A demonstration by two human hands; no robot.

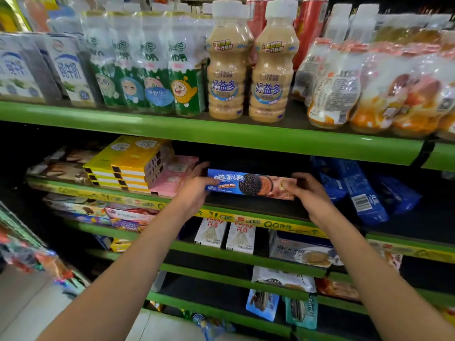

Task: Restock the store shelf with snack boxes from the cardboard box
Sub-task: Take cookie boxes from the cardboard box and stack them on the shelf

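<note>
Right now both hands are on one blue cookie box (248,184), held lengthwise at the front of the dark shelf (246,205). The left hand (194,190) grips the box's left end, fingers curled behind it and thumb on the front. The right hand (309,193) pinches the right end the same way. I judge the box to be just above the shelf's deck or barely touching it; can't tell which.

Risks, all relative to the box:
- To its left, nearly touching the left hand, is a pink box stack (172,178), and beyond that a yellow box stack (130,166). Sliding the box leftward could knock the pink stack, or jam the knuckles against it.
- To its right, the blue bags (357,190) lean loosely, close to the right hand. A brush on withdrawal could tip one off the edge.
- Above it, the green shelf lip (221,134) sits low. Lifting too high while pushing back would catch the top edge or the knuckles.
- Both grips are on the ends only. Letting go with one hand early could let the box pivot and drop over the labelled front rail (270,223) onto the lower rows.
- If set too near the front edge, it could slide off, so push it well back.

The cardboard box is not in view.
</note>
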